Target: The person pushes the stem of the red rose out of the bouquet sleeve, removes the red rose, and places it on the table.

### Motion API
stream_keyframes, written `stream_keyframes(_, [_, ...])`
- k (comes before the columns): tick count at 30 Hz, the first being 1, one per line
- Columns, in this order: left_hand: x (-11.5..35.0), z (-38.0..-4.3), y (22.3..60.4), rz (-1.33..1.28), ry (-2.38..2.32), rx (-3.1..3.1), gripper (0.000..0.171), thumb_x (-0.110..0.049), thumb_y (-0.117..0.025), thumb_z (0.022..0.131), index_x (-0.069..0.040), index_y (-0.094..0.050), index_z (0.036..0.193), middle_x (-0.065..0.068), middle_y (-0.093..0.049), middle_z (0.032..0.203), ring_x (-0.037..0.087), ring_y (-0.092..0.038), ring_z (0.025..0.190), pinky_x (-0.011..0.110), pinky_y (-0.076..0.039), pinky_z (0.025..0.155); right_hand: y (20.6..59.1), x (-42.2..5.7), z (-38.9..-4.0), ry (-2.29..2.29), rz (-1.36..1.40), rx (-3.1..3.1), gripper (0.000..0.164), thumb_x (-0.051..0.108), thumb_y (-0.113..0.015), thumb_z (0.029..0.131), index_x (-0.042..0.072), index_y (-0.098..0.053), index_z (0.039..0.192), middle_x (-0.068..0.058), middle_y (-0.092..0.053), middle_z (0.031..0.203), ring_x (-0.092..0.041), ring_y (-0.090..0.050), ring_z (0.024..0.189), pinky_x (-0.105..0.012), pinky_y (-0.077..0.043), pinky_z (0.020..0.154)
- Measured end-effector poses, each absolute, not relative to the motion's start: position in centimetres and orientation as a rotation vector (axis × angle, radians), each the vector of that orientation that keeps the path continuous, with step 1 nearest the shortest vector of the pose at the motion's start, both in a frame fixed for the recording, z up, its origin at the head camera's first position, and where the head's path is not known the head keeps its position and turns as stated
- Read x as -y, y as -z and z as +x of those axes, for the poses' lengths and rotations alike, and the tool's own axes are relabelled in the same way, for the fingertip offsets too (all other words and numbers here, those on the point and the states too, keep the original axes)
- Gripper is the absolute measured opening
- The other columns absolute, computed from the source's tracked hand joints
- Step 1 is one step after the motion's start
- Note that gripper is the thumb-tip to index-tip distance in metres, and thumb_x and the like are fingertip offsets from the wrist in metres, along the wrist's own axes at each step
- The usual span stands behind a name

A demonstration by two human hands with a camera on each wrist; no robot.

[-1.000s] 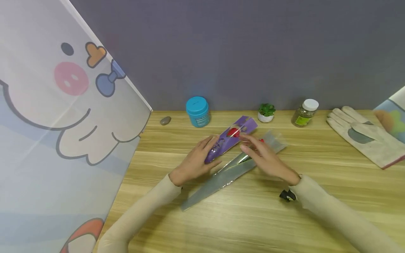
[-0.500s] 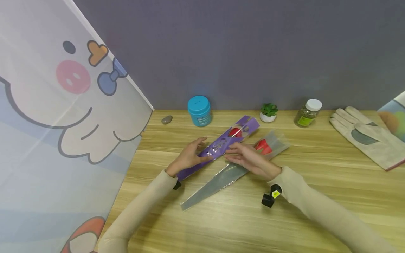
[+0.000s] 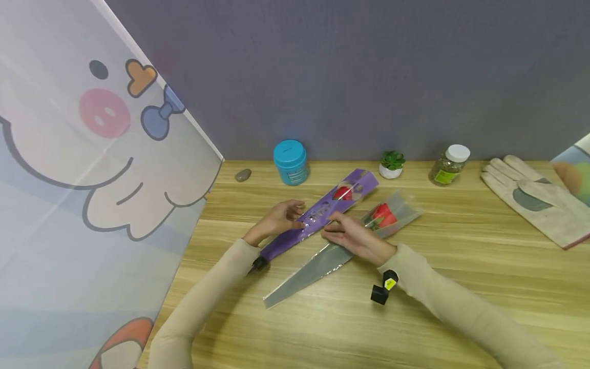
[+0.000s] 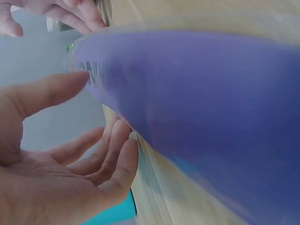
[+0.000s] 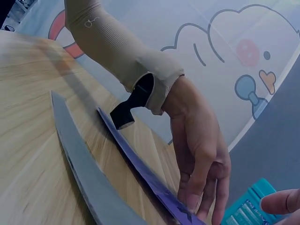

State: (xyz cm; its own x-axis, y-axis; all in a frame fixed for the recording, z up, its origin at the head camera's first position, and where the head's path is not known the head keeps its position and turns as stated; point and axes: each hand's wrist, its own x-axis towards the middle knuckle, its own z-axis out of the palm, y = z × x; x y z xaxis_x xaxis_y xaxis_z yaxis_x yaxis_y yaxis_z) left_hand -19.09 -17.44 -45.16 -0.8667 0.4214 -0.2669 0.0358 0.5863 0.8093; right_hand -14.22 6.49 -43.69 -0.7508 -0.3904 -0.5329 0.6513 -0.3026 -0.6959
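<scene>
A rose in a purple wrapping sleeve (image 3: 318, 210) lies diagonally on the table. Next to it, a second rose (image 3: 383, 216) lies in a clear and grey sleeve (image 3: 318, 269). My left hand (image 3: 280, 219) is at the far side of the purple sleeve, fingers loosely bent at its edge and thumb over its surface. In the left wrist view a gap shows between thumb and fingers (image 4: 123, 161). My right hand (image 3: 357, 237) reaches over the grey sleeve, fingertips right at the purple sleeve's near edge. It hides part of the grey sleeve.
Along the back stand a blue lidded tub (image 3: 290, 161), a small potted succulent (image 3: 392, 164) and a jar with a white lid (image 3: 449, 165). A grey stone (image 3: 243, 175) is at back left; work gloves (image 3: 536, 197) lie at the right. A cartoon-printed panel (image 3: 106, 205) borders the left.
Both hands have come down along the purple sleeve toward its narrow end. The right hand has moved left and off the second rose. The purple sleeve now reaches farther toward the front left.
</scene>
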Motion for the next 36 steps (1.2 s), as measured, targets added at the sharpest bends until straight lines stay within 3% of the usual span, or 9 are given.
stream_keyframes(2, [17.3, -19.3, 45.3, 0.365, -1.213, -2.368, 0.065, 0.003, -0.074, 0.087, 0.006, -0.05, 0.148, 0.024, -0.063, 0.135, 0.037, -0.063, 0.122, 0.042, -0.056, 0.106, 43.8, -6.3, -14.4, 2.101, 0.353, -1.272, 0.027, 0.011, -0.042, 0.105, -0.001, -0.045, 0.128, -0.027, -0.04, 0.137, -0.048, -0.034, 0.15, -0.045, -0.032, 0.129])
stream_keyframes(10, [16.9, -19.2, 45.8, 0.305, -1.256, -2.362, 0.062, 0.016, -0.064, 0.076, 0.009, -0.06, 0.137, 0.023, -0.069, 0.123, 0.029, -0.065, 0.108, 0.03, -0.056, 0.093, 44.1, -5.8, -14.6, 2.109, 0.323, -1.257, 0.035, 0.015, -0.04, 0.107, -0.003, -0.043, 0.138, -0.03, -0.041, 0.146, -0.048, -0.035, 0.151, -0.047, -0.03, 0.13])
stream_keyframes(19, [16.6, -19.1, 45.9, 0.286, -1.303, -2.336, 0.062, 0.021, -0.064, 0.073, 0.005, -0.064, 0.133, 0.019, -0.067, 0.117, 0.023, -0.062, 0.1, 0.022, -0.052, 0.079, 44.1, -5.9, -14.6, 2.056, 0.272, -1.359, 0.03, 0.018, -0.038, 0.109, -0.001, -0.046, 0.131, -0.023, -0.047, 0.137, -0.036, -0.054, 0.135, -0.047, -0.035, 0.127])
stream_keyframes(25, [16.7, -18.8, 45.7, 0.343, -1.334, -2.329, 0.061, 0.017, -0.066, 0.076, 0.003, -0.06, 0.136, 0.023, -0.066, 0.132, 0.028, -0.066, 0.107, 0.025, -0.055, 0.082, 43.9, -6.1, -14.2, 2.021, 0.164, -1.493, 0.046, 0.019, -0.032, 0.113, -0.006, -0.031, 0.151, -0.028, -0.05, 0.145, -0.034, -0.058, 0.132, -0.048, -0.042, 0.123])
stream_keyframes(29, [16.8, -18.7, 45.2, 0.385, -1.391, -2.337, 0.059, 0.013, -0.067, 0.078, 0.003, -0.061, 0.136, 0.023, -0.067, 0.131, 0.031, -0.065, 0.11, 0.03, -0.054, 0.091, 43.7, -6.4, -14.0, 2.038, 0.105, -1.557, 0.056, 0.016, -0.036, 0.112, -0.004, -0.016, 0.159, -0.031, -0.044, 0.152, -0.037, -0.055, 0.136, -0.047, -0.045, 0.12])
stream_keyframes(36, [16.9, -18.3, 44.3, 0.402, -1.47, -2.338, 0.05, 0.006, -0.072, 0.085, 0.0, -0.064, 0.134, 0.022, -0.069, 0.128, 0.031, -0.066, 0.11, 0.04, -0.054, 0.099, 43.3, -6.8, -13.8, 2.09, 0.08, -1.612, 0.049, 0.012, -0.039, 0.11, -0.001, -0.026, 0.156, -0.021, -0.05, 0.144, -0.019, -0.069, 0.113, -0.031, -0.056, 0.106])
